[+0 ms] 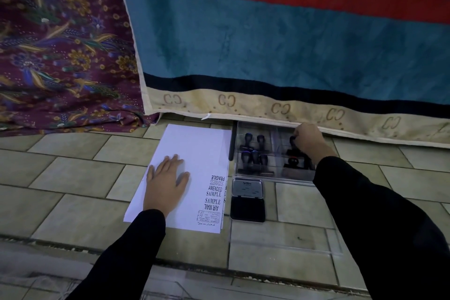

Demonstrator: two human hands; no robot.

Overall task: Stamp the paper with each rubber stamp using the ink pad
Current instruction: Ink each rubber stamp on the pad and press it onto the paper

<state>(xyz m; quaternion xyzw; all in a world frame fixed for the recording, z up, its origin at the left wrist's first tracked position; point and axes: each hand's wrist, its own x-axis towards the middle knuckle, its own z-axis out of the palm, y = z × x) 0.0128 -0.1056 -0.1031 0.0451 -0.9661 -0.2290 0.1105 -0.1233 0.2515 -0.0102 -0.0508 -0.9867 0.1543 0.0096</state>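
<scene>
Stamp: as it stands upright in the clear box [275, 175], right hand [307, 137] closes on a stamp [293, 144].
Paper: left hand [165, 178] flat on paper [194, 148], left of the ink pad [248, 208].

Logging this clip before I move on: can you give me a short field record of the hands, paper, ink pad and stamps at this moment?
left hand: flat on the paper, palm down
right hand: in the clear box, grip closed on a stamp handle
paper: on the tiled floor, several prints along its right edge
ink pad: open, right of the paper
clear box: beyond the ink pad, holds more stamps
</scene>
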